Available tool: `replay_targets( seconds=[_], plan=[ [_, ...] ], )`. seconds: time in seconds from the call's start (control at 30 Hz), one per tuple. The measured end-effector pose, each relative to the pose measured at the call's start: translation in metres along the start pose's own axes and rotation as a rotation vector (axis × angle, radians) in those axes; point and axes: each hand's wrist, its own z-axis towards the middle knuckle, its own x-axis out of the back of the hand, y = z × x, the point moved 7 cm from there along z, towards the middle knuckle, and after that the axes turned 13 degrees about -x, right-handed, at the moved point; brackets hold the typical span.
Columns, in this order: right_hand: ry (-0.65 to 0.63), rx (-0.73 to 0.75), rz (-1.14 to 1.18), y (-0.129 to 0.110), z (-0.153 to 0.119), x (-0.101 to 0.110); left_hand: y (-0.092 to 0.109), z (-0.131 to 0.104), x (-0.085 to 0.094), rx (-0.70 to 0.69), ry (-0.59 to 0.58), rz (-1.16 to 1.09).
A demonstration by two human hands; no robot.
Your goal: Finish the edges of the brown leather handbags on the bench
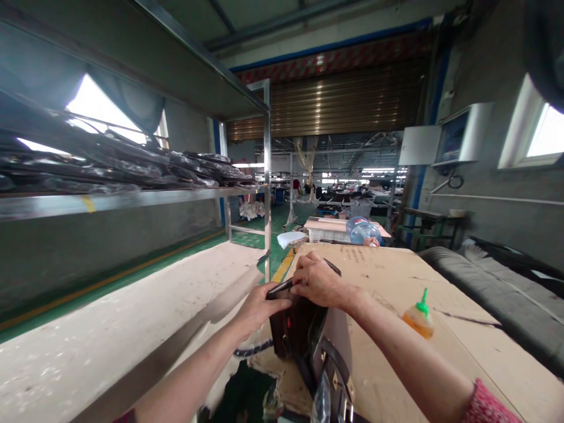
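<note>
A dark brown handbag [339, 346] rests at the near left edge of the cardboard-covered table, with handles and metal buckles facing me. My left hand [259, 305] grips the left part of its raised dark rim, thumb on the near side. Further along the same rim, my right hand [319, 279] is closed with bent fingers pinching the edge. A small red mark shows on the dark panel below my hands. Clear plastic wrap [322, 396] covers part of a handle, and a wrapped strap [254, 349] sticks out to the left.
On the cardboard [374, 270] to the right stands a bottle of orange liquid with a green nozzle [422, 311]. A pale covered bench [132, 311] and a metal rack [267, 153] holding plastic-wrapped dark items are at left. Behind the table lies a blue water jug [360, 230].
</note>
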Motion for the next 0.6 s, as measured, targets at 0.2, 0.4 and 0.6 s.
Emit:
replay_targets(
  seconds=[0.2, 0.4, 0.6],
  plan=[
    [-0.01, -0.087, -0.161, -0.001, 0.002, -0.005, -0.002, 0.002, -0.003, -0.043, -0.034, -0.002],
    [0.061, -0.088, -0.254, -0.007, 0.002, -0.003, 0.003, 0.0, -0.007, -0.068, -0.042, -0.007],
    [0.042, -0.12, -0.28, -0.01, 0.002, -0.004, 0.016, 0.0, -0.01, -0.112, -0.059, 0.038]
  ],
)
